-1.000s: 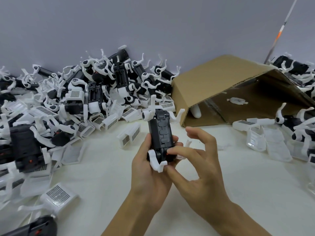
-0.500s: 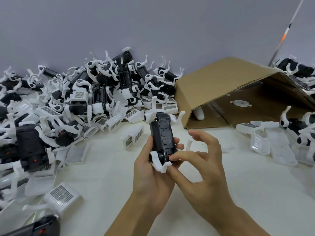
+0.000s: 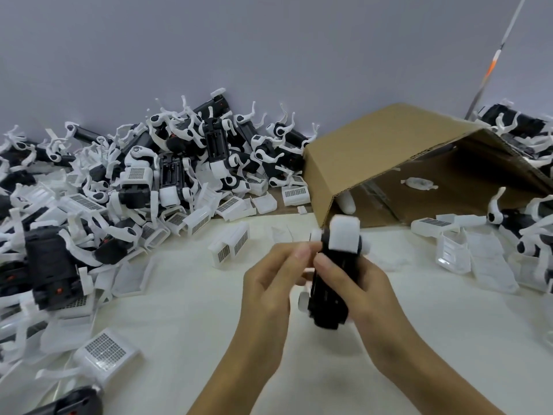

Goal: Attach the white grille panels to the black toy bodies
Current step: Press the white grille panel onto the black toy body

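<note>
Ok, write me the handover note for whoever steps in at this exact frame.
Right hand grips the black toy body above the table; a white part sits on its far end. Left hand touches its left side with its fingertips; motion blur hides the exact contact.
Loose white grille panels lie on the table ahead; unfinished bodies are in the left pile.
Done: cannot tell. Left: the pile.

Right hand [image 3: 356,283] curled, gripping; left hand [image 3: 269,283] loosely curled alongside, fingertips meeting.
</note>
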`<state>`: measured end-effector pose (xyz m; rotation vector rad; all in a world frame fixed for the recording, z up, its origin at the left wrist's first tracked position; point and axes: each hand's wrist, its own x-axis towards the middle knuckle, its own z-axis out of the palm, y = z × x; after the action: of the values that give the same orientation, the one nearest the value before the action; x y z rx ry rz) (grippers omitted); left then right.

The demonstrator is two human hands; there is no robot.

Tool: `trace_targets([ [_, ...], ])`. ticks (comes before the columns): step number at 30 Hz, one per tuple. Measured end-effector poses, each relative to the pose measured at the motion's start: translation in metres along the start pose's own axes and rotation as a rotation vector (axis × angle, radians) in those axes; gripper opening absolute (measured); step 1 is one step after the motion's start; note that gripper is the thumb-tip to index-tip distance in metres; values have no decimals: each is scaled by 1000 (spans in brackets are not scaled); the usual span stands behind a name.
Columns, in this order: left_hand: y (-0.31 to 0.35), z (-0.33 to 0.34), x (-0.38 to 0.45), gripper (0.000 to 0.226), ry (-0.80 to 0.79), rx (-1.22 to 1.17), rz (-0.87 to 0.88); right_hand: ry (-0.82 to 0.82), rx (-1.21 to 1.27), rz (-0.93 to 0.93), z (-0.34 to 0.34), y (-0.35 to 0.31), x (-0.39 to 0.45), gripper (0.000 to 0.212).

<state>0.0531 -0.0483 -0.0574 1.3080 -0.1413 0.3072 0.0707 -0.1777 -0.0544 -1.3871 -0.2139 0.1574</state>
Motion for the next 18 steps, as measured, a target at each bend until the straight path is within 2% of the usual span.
trace_targets([
  [2, 1, -4, 3, 36, 14, 16, -11, 52, 9, 32, 2, 1, 0, 49],
  [4, -2, -14, 10, 22, 151, 117, -10, 104, 11, 50, -1, 3, 2, 53],
  [6, -7, -32, 18, 10, 324, 335, 51, 126, 9, 68, -3, 2, 3, 56],
  [7, -9, -43, 21, 15, 381, 533, 89, 127, 11, 77, -2, 2, 3, 58],
  [8, -13, -55, 25, 29, 396, 754, 121, 122, 16, 85, -2, 3, 3, 59],
  [10, -22, -78, 31, 58, 302, 1108, 121, 108, 46, 111, 0, 4, 2, 59],
  [11, -25, -85, 34, 63, 243, 1202, 74, 94, 70, 126, 0, 5, 2, 59],
  [13, -30, -91, 38, 62, 202, 1242, 16, 57, 141, 147, 0, 5, 2, 57],
  [14, -33, -91, 38, 58, 230, 1209, 32, 43, 184, 159, -1, 5, 3, 53],
  [16, -31, -87, 36, 50, 381, 1044, 47, 23, 246, 186, -3, 5, 3, 48],
  [18, -25, -87, 34, 48, 541, 776, 6, 26, 272, 187, -5, 4, 4, 45],
])
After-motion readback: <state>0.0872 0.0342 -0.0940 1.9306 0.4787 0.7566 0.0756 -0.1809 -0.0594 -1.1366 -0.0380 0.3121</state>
